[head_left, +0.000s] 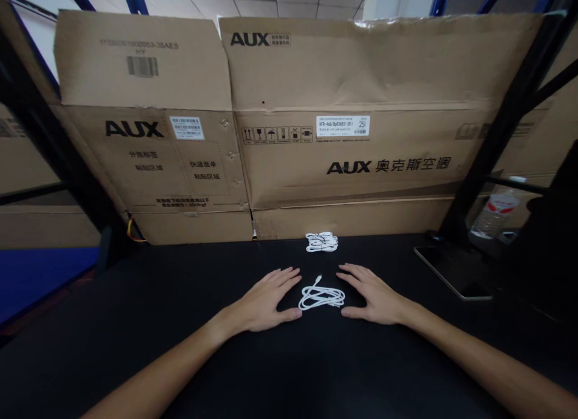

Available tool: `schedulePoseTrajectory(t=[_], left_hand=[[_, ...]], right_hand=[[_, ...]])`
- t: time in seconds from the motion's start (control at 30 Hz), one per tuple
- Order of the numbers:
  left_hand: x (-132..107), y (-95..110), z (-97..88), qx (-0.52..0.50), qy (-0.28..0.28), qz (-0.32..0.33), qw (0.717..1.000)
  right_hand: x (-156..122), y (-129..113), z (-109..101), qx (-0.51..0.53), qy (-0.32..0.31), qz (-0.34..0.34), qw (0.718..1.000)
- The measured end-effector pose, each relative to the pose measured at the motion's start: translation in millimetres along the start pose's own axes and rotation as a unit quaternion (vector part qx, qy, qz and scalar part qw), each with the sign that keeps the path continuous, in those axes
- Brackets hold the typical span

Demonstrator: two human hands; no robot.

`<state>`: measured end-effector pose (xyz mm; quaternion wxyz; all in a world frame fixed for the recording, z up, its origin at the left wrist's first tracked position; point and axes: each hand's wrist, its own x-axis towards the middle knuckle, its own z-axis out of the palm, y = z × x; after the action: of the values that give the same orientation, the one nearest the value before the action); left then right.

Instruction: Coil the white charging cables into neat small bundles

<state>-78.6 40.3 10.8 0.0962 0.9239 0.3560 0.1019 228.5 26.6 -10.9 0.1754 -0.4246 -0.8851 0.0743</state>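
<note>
Black tabletop (189,322), matte, in a warehouse-like spot under ceiling tiles (253,0). Flattened cardboard boxes (352,112) stand against the table's far edge, between black and blue rack uprights (510,118). Brown corrugated card, creased, with torn flaps. "AUX" is printed several times, plus "AUX 奥克斯空调" and a row of handling icons. White label (342,125) reads KFR-46G/BpR3AES1 (B1), with a barcode (142,65) at upper left.

White cable (321,297) lies loosely coiled on the table, one small connector pointing away from the person. Second white cable (321,242), bundled tighter, sits further back near the cardboard. Left hand (266,300) and right hand (374,294) are both open, palms down, flat on the table on either side of the near cable, thumbs just beside it, holding nothing.

Far right: silver-edged dark slab (454,273) on the table, plastic bottle (495,213) with red label behind it.
</note>
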Motion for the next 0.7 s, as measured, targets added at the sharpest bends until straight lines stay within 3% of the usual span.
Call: schedulePoseTrajectory(t=[0.07,0.27,0.37,0.5,0.7], left_hand=[[3.4,11.4,1.4,-0.014,0.036,-0.014,0.999],[21.2,37.6,18.7,-0.075,0.121,-0.017,0.99],[26.6,36.6,26.4,-0.141,0.141,-0.031,0.98],[30.1,38.1,30.0,-0.225,0.17,-0.078,0.956],[31.8,47.3,30.7,-0.285,0.202,-0.078,0.934]], right_hand=[[2.2,-13.3,2.6,0.009,0.049,0.006,0.999],[14.8,-44.4,16.8,0.076,0.085,-0.011,0.993],[19.5,-47.4,17.6,0.175,0.082,-0.012,0.981],[24.6,-50.0,18.7,0.338,0.056,0.019,0.939],[21.5,-60.5,17.0,0.267,0.039,-0.032,0.962]])
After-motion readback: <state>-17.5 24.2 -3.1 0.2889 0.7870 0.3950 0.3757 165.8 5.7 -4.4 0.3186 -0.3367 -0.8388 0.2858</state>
